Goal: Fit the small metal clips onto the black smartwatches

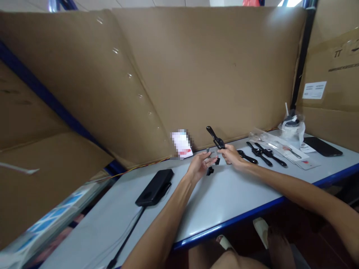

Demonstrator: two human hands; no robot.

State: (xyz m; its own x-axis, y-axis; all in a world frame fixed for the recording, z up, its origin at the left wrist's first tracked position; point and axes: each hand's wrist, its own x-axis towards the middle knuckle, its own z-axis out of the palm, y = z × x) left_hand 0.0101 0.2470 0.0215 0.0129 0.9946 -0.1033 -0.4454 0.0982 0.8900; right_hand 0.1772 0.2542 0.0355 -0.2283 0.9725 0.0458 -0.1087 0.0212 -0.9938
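Observation:
My right hand is closed around a black spokeshave, held tilted above the table with one handle pointing up and left. Close by on the left, my left hand pinches a small grey piece between thumb and fingers; its exact kind is too small to tell. Below the fingers a small black part lies on the table, and another dark piece shows at the left fingertips. Partly hidden behind my right hand is another spokeshave.
Two more spokeshaves lie to the right, beside clear plastic packaging. Farther right are a bagged cup and a black phone. A cabled power bank lies left. A blurred bright screen leans against the cardboard wall.

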